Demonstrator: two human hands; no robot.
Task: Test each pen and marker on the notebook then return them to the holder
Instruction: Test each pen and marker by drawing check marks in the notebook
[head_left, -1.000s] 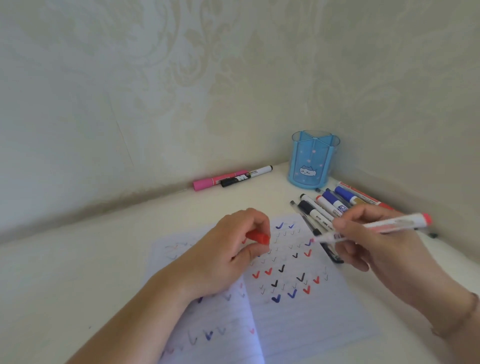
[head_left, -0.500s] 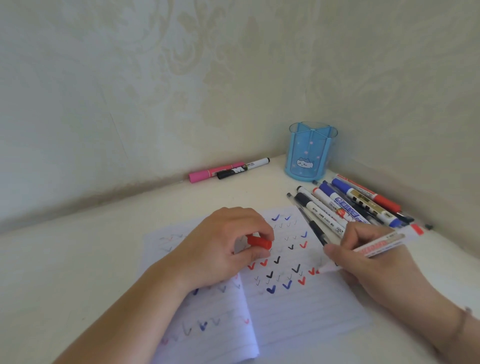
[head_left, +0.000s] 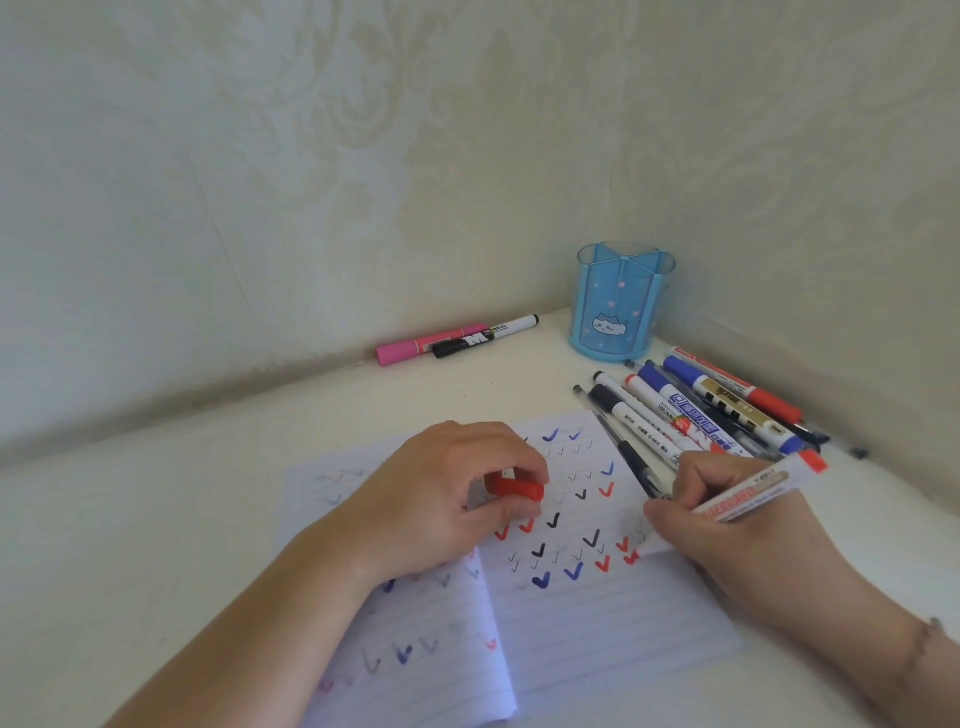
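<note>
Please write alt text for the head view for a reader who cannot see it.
A person's right hand grips a white whiteboard marker with a red end, tip on an open lined notebook covered in ticks, while the left hand pinches its red cap. More markers lie beside an empty blue plastic holder.

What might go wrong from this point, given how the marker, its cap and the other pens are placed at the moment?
1. The right hand writes with the red marker right beside the loose pile of pens; a nudge could roll some off the table.
2. The left hand pinches the red cap while resting on the notebook; it could smear fresh ticks.
3. The holder looks empty, so untested and tested pens may get mixed.
</note>
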